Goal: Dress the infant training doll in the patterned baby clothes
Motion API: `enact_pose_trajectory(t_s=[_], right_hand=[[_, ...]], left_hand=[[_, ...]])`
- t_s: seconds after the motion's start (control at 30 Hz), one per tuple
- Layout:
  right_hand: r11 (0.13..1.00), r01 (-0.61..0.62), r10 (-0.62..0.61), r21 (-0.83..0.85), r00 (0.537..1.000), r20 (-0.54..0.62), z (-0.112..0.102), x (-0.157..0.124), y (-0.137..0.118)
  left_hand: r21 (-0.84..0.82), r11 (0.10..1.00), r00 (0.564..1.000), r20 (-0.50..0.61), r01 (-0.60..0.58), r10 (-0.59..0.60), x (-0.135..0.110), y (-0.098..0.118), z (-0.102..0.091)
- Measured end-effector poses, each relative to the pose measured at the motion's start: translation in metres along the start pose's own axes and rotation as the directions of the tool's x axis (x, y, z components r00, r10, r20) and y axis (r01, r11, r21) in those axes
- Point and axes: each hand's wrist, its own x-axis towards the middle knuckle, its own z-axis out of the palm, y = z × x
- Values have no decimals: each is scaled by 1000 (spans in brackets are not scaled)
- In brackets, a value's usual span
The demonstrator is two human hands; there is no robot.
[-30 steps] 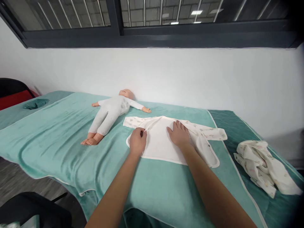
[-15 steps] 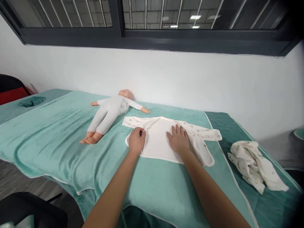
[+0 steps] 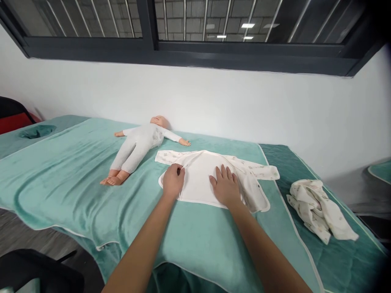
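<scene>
A small white baby shirt lies spread on the green blanket, its patterned sleeves stretched out to both sides. The fingers of my left hand are curled in a pinch on the shirt's left part, at the front flap edge. My right hand rests flat on the shirt's white middle, fingers spread. To the left, a baby doll in a white bodysuit lies on its back with arms apart, touched by neither hand.
The light green blanket covers most of the bed. A crumpled patterned white garment lies at right on the darker green cover. A wall and a barred window stand behind. A black chair is at lower left.
The view has shifted slightly, so everything sits a little further left. Both hands stay on the shirt in nearly the same places.
</scene>
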Motion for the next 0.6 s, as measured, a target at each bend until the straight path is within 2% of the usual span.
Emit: enact_pose_trajectory(t_s=[0.2,0.37,0.47,0.6], right_hand=[[1000,-8,8,-7,1000,14,-3,-13,-4],[1000,20,-20,12,1000,-3,-9,-35,-9],[999,43,-42,28,999,-23,-14,-58,-12],[990,126,-121,59,990,-75,-16,-105,-19]], left_hand=[[-3,1000,1000,-2,16,-16,-3,2,-3],[-55,998,1000,-7,-25,24,-10,3,-10],[-92,994,998,6,-59,60,-23,2,-15],[-124,987,994,-25,-105,103,-53,-3,-28]])
